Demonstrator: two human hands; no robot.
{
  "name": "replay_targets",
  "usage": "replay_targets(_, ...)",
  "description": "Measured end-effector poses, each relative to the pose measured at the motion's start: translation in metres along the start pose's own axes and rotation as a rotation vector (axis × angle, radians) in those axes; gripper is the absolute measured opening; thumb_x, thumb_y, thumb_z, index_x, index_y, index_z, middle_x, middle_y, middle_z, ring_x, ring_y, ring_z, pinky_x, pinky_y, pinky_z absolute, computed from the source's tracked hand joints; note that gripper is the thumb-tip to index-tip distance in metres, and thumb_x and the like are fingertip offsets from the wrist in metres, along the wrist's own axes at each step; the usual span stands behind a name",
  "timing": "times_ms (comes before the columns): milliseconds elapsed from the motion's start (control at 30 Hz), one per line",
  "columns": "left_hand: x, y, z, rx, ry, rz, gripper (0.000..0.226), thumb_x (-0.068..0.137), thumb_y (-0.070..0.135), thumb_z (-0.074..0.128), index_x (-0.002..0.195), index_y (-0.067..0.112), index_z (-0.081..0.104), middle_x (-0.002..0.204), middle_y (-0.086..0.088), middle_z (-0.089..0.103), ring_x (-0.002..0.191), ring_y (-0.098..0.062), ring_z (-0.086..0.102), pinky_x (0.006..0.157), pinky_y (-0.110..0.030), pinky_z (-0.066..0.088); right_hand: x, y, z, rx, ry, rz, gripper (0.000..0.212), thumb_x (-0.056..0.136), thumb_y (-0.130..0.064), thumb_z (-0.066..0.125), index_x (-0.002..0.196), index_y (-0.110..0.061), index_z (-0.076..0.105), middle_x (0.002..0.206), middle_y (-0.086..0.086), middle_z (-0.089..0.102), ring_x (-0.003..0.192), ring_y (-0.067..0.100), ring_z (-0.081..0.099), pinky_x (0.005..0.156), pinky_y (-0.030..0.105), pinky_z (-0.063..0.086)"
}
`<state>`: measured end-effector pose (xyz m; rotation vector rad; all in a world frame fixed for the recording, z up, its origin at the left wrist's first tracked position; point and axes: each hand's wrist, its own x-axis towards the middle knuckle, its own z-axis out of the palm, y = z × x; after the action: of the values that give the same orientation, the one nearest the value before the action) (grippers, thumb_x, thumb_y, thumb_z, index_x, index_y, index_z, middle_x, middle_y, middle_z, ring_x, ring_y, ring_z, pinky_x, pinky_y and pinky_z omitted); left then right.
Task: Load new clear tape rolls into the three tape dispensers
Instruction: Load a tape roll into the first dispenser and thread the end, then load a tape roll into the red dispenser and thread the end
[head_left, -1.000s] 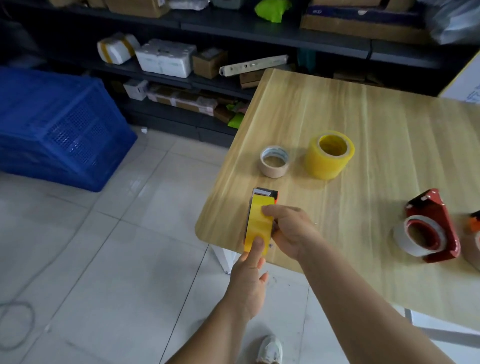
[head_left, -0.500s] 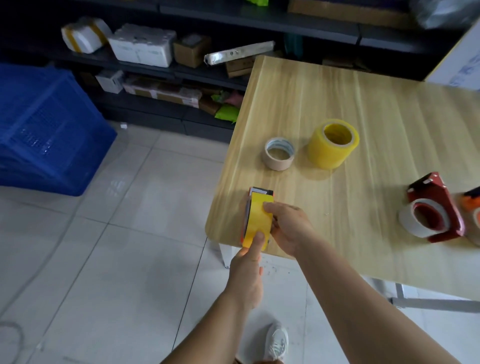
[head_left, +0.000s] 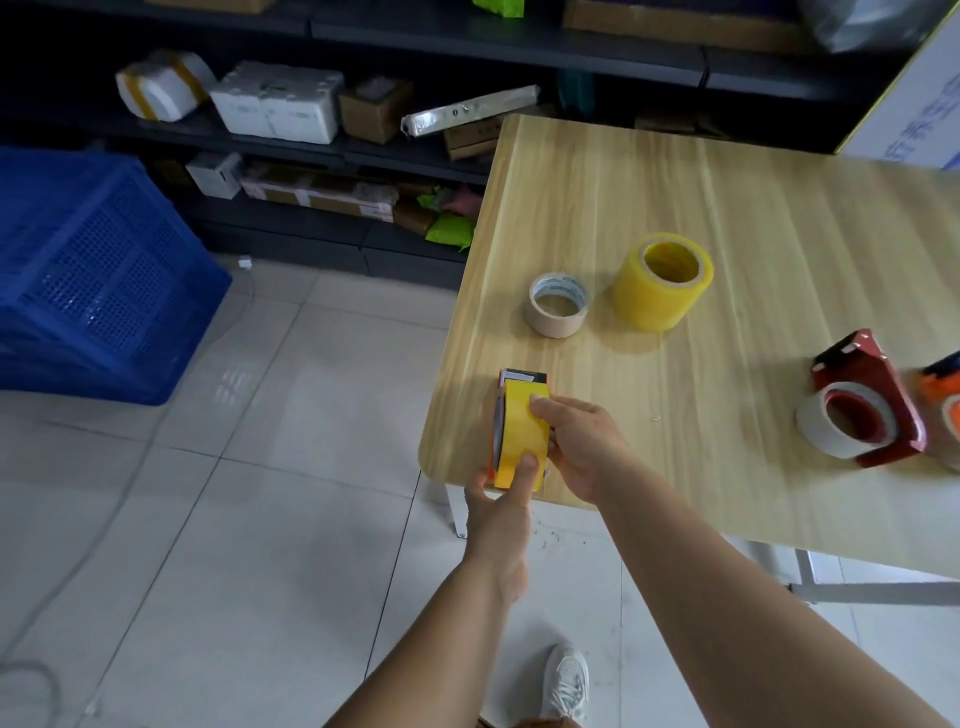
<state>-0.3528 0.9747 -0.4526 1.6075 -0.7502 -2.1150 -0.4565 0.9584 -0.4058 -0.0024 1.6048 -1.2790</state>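
Note:
An orange tape dispenser (head_left: 506, 385) loaded with a yellowish tape roll (head_left: 519, 439) stands on edge at the near left corner of the wooden table (head_left: 675, 197). My right hand (head_left: 582, 441) grips it from the right side, thumb over the roll's top. My left hand (head_left: 498, 506) holds its near end, with a fingertip pressed on the tape. A tall yellowish tape roll (head_left: 662, 280) and a near-empty cardboard core (head_left: 557, 304) lie farther back. A red dispenser (head_left: 867, 400) holding a roll lies at the right, with an orange dispenser (head_left: 945, 400) at the frame edge.
Dark shelving (head_left: 363, 145) with boxes and foam packages runs along the back. Stacked blue plastic crates (head_left: 98, 280) stand on the tiled floor at the left. My white shoe (head_left: 566, 680) shows below the table edge.
Both hands keep the same hold on the dispenser at the table corner. The view has shifted slightly; the objects on the table have not moved.

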Motion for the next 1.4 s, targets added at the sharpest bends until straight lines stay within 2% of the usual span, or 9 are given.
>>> replay_targets(200, -0.005, 0.006, -0.002, 0.146, 0.001, 0.017, 0.079, 0.068, 0.073, 0.062, 0.134, 0.033, 0.045, 0.122, 0.009, 0.055, 0.114, -0.018, 0.048, 0.093, -0.036, 0.036, -0.002, 0.003, -0.001, -0.012, 0.015, -0.015, 0.026, 0.090, -0.019, 0.065, 0.113, -0.008, 0.061, 0.107, 0.014, 0.069, 0.091, 0.026, 0.067, 0.086, 0.041, 0.056)
replay_targets(333, -0.007, 0.010, 0.000, 0.224, 0.064, 0.076, 0.054, 0.083, 0.058, 0.059, 0.127, 0.030, 0.047, 0.118, 0.004, 0.054, 0.101, -0.018, 0.052, 0.086, -0.034, 0.043, -0.005, 0.003, 0.001, -0.062, 0.065, -0.038, 0.028, 0.087, -0.023, 0.069, 0.112, -0.010, 0.064, 0.104, 0.011, 0.070, 0.098, 0.027, 0.067, 0.092, 0.046, 0.054)
replay_targets(500, -0.011, 0.017, 0.001, 0.379, 0.178, 0.394, 0.015, 0.085, 0.036, 0.063, 0.100, 0.036, 0.059, 0.110, -0.003, 0.063, 0.092, -0.018, 0.062, 0.078, -0.032, 0.052, -0.012, 0.003, 0.006, -0.123, 0.109, -0.064, 0.013, 0.087, -0.025, 0.069, 0.097, -0.017, 0.067, 0.102, 0.009, 0.070, 0.100, 0.030, 0.067, 0.092, 0.048, 0.054)
replay_targets(633, -0.016, 0.023, 0.001, 0.449, 0.146, 0.470, 0.024, 0.091, 0.025, 0.059, 0.115, 0.025, 0.063, 0.099, 0.005, 0.068, 0.080, -0.010, 0.060, 0.062, -0.015, 0.043, -0.017, 0.003, 0.006, -0.184, 0.130, -0.096, 0.018, 0.087, -0.025, 0.068, 0.104, -0.018, 0.066, 0.103, 0.009, 0.070, 0.099, 0.027, 0.067, 0.092, 0.046, 0.054)
replay_targets(867, -0.019, 0.030, -0.001, 0.516, 0.127, 0.470, 0.026, 0.093, 0.023, 0.058, 0.119, 0.022, 0.062, 0.081, 0.016, 0.060, 0.069, 0.002, 0.053, 0.063, -0.018, 0.039, -0.022, 0.006, 0.007, -0.277, 0.166, -0.132, 0.035, 0.084, -0.023, 0.070, 0.118, -0.018, 0.066, 0.105, 0.006, 0.070, 0.096, 0.026, 0.068, 0.089, 0.044, 0.056)
replay_targets(1000, -0.022, 0.037, -0.001, 0.571, 0.084, 0.489, 0.024, 0.093, 0.020, 0.059, 0.117, 0.020, 0.063, 0.080, 0.012, 0.061, 0.062, 0.007, 0.052, 0.048, -0.004, 0.037, -0.025, 0.005, 0.006, -0.293, 0.169, -0.145, 0.037, 0.086, -0.025, 0.069, 0.122, -0.017, 0.065, 0.103, 0.005, 0.070, 0.092, 0.023, 0.068, 0.087, 0.042, 0.056)
replay_targets(1167, -0.023, 0.049, 0.000, 0.598, 0.052, 0.531, 0.031, 0.087, 0.019, 0.065, 0.117, 0.021, 0.061, 0.094, 0.007, 0.067, 0.072, -0.001, 0.061, 0.053, -0.008, 0.040, -0.033, 0.000, 0.005, -0.310, 0.162, -0.158, 0.046, 0.091, -0.028, 0.065, 0.133, -0.015, 0.054, 0.104, 0.003, 0.061, 0.084, 0.017, 0.058, 0.073, 0.029, 0.045)
replay_targets(1300, -0.023, 0.060, 0.005, 0.744, 0.036, 0.529, 0.060, 0.088, 0.027, 0.064, 0.142, 0.022, 0.040, 0.129, 0.001, 0.057, 0.118, -0.020, 0.056, 0.089, -0.024, 0.043, -0.040, -0.005, 0.006, -0.367, 0.147, -0.233, 0.039, 0.095, -0.025, 0.056, 0.132, -0.013, 0.054, 0.117, 0.008, 0.062, 0.095, 0.020, 0.055, 0.082, 0.029, 0.042)
replay_targets(1400, -0.021, 0.066, 0.007, 0.902, 0.023, 0.542, 0.069, 0.090, 0.030, 0.061, 0.149, 0.021, 0.027, 0.145, 0.000, 0.044, 0.131, -0.021, 0.043, 0.102, -0.029, 0.036, -0.042, -0.008, 0.005, -0.464, 0.160, -0.269, 0.037, 0.098, -0.027, 0.050, 0.132, -0.012, 0.053, 0.129, 0.010, 0.059, 0.113, 0.026, 0.056, 0.087, 0.031, 0.040)
